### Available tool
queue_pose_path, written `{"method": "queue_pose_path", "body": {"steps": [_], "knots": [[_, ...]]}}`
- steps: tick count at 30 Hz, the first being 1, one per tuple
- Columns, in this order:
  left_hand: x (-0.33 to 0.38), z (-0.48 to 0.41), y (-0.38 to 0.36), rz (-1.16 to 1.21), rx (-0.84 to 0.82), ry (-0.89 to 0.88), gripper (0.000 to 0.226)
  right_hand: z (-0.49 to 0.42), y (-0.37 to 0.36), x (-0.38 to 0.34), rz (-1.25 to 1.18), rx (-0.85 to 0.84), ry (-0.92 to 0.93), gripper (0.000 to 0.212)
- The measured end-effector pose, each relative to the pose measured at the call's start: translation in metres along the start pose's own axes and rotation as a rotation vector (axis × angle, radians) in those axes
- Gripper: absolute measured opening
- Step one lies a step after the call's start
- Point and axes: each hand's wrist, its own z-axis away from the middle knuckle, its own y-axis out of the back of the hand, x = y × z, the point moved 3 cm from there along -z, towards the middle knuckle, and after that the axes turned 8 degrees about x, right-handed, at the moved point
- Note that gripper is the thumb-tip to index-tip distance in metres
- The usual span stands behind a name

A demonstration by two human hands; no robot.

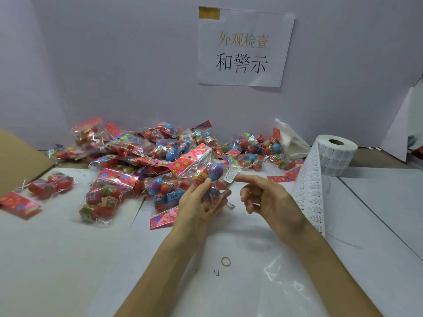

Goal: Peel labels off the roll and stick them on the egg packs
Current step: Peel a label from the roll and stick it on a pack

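**Q:** What writing is legible?

**A:** A paper sign [245, 46] on the pale back wall bears two rows of characters: 外观检查 in faded gold above, 和警示 in black below. A tan piece of tape [209, 13] covers its upper left corner. The label roll [334, 154] carries black print too small to read. So does the white label [230, 176] at the right edge of the held egg pack [206, 170]. A lone printed letter, seemingly a P [217, 273], shows on the table sheet.

**Q:** How is the held pack oriented?

**A:** Its long axis runs diagonally. The red flowered header card points up and left, and the egg-filled end points down and right into the left hand [196, 207]. That hand's thumb and fingers curl round the clear bag above the table. The right hand [270, 200] holds nothing. Its index finger is straight, with the tip just beside the white label, though contact cannot be told. Its other fingers are loosely curled.

**Q:** And the setting?

**A:** The setting is a white table [68, 259] against the wall. A pile of egg packs [148, 152] lies behind and left of the hands. The roll stands on end at the right rear, and its strip [311, 195] trails forward past the right wrist. A rubber band [226, 261] lies between the forearms. A cardboard flap [20, 156] is at the left edge.
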Motion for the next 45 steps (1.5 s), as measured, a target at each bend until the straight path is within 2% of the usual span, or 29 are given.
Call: {"method": "queue_pose_path", "body": {"steps": [6, 10, 17, 20, 29, 36, 45], "knots": [[0.0, -0.001, 0.001, -0.018, 0.002, -0.012, 0.034, 0.002, -0.005, 0.001, 0.057, -0.032, 0.001, 0.042], [0.0, -0.001, 0.002, -0.02, 0.008, -0.013, 0.034, 0.004, -0.007, 0.0, 0.077, -0.04, 0.014, 0.035], [0.001, 0.0, 0.001, 0.011, 0.003, -0.002, 0.037, 0.005, -0.008, 0.0, 0.116, -0.035, 0.018, 0.042], [0.001, 0.0, 0.001, 0.004, 0.004, -0.008, 0.036, 0.004, -0.008, 0.001, 0.163, -0.026, 0.045, 0.029], [-0.001, -0.003, 0.004, -0.047, 0.033, -0.03, 0.032, 0.004, -0.008, 0.003, 0.314, 0.028, 0.11, 0.028], [-0.001, -0.004, 0.008, -0.094, 0.053, -0.09, 0.045, 0.005, -0.013, 0.006, 0.393, -0.057, 0.114, 0.031], [-0.001, -0.007, 0.013, -0.07, 0.138, -0.112, 0.04, 0.005, -0.013, 0.008, 0.435, -0.097, 0.133, 0.031]]}}
